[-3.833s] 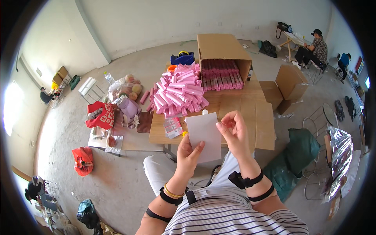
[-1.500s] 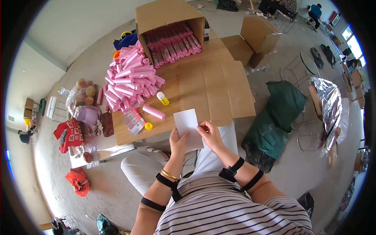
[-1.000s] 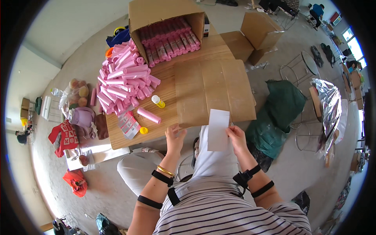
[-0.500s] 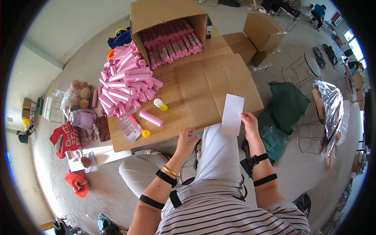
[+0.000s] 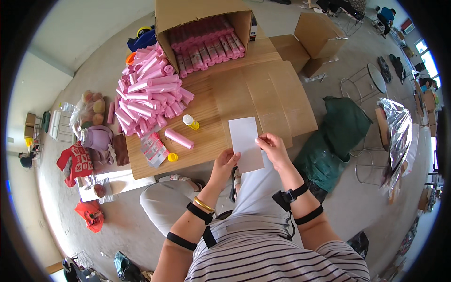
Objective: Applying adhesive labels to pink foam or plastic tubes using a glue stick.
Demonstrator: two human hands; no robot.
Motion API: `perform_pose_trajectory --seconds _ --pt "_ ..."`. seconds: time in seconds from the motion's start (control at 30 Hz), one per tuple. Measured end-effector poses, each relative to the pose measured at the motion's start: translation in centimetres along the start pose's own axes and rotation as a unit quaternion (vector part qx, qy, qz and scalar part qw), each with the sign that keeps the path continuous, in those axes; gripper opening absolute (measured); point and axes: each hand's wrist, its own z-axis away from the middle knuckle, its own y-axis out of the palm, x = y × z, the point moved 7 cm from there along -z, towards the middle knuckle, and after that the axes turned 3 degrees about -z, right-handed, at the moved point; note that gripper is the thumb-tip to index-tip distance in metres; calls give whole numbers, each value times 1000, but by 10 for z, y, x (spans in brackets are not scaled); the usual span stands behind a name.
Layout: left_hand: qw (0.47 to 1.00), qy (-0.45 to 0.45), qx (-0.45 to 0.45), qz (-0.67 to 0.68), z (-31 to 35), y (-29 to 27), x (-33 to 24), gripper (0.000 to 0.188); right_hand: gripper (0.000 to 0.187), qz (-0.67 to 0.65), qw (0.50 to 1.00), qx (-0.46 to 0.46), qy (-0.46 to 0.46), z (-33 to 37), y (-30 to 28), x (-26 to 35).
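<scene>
A white paper slip (image 5: 246,141) is held upright between both hands, over my lap at the table's front edge. My left hand (image 5: 224,164) pinches its lower left side, thumb on the face. Near its right edge, my right hand (image 5: 275,149) grips it between thumb and fingers. On the table to the left lie a single pink roll (image 5: 179,139), a glue stick (image 5: 190,122) with a white and yellow body, its yellow cap (image 5: 173,157), and a stack of printed labels (image 5: 154,149). Behind them rises a heap of pink rolls (image 5: 152,91).
An open cardboard box (image 5: 202,19) at the back holds rows of labelled pink rolls. A flattened cardboard sheet (image 5: 263,98) covers the table's right side. Right of the table are an open carton (image 5: 317,40), a dark green sack (image 5: 338,127) and a round stool (image 5: 376,77).
My right hand has brought the paper slip leftward to the middle. The left hand, apart from it and open before, has now taken hold of the slip's left side.
</scene>
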Motion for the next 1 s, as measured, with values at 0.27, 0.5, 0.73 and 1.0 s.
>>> perform_pose_trajectory --seconds 0.27,0.5,0.73,1.0 --pt "998 33 28 40 4 9 -14 26 13 43 999 15 -17 13 12 23" --pt "996 87 31 0 11 23 -25 24 15 80 995 -10 -58 26 18 38" --pt "994 106 26 8 13 29 -22 24 14 50 995 -33 -80 29 16 37" --pt "996 89 7 -5 6 21 -4 24 14 22 999 -22 -40 29 13 22"
